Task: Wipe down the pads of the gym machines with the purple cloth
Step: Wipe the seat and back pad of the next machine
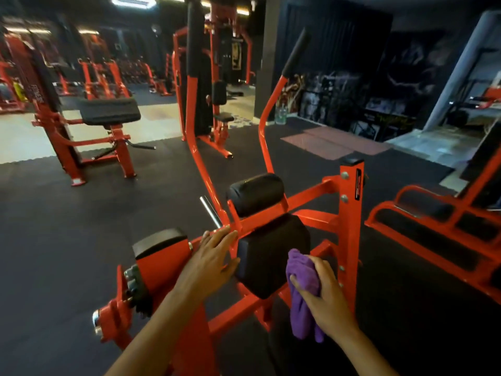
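So the block pad (271, 256) sits dead centre on the machine frame (349, 213), with a roller pad (256, 194) right behind and above it. Left hand (210, 256) rests flat against the pad's left edge, right hand (322, 291) is on its right side holding the cloth (302, 294) against it. Smaller pad (158, 241) further left. Another bench (108, 111) way back left, footplate rack (433, 223) off right.

A single head-worn wide-angle view looks forward and down, close over a red machine frame (349, 213) at lower centre; the gym floor (81, 213) recedes toward the upper left.
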Demonstrator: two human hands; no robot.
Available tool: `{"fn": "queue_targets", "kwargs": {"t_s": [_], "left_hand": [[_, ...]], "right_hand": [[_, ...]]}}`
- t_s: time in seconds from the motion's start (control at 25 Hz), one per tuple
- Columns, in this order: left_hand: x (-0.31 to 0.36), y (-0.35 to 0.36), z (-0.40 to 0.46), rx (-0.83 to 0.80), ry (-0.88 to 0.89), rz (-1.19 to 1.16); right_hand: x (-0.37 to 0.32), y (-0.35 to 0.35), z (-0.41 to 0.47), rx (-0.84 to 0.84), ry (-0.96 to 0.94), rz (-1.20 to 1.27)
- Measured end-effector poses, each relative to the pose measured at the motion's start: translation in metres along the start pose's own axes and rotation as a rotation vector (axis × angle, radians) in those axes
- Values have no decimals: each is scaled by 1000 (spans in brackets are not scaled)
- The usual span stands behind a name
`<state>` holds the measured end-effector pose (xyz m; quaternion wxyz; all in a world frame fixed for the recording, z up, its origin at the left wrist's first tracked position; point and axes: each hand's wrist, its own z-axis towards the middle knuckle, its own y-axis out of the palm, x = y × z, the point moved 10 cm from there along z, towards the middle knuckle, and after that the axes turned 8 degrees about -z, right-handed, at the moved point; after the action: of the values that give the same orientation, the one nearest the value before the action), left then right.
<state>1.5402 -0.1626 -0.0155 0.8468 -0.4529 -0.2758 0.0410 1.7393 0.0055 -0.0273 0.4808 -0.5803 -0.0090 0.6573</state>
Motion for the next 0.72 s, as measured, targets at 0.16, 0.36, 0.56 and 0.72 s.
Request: {"fn": "queue_targets", "kwargs": {"t_s": [0.16, 0.36, 0.56, 0.72], "left_hand": [[-8, 4, 16, 56, -25, 7], [-38, 27, 63, 120, -121, -31], [-81, 41, 129, 240, -205, -63], [-113, 68, 196, 313, -288, -180]], "right_hand": [[-13, -6, 41, 55, -81, -67], [-14, -3, 134, 73, -168, -76], [12, 20, 260, 81, -207, -88], [28, 52, 363, 34, -329, -210]]}}
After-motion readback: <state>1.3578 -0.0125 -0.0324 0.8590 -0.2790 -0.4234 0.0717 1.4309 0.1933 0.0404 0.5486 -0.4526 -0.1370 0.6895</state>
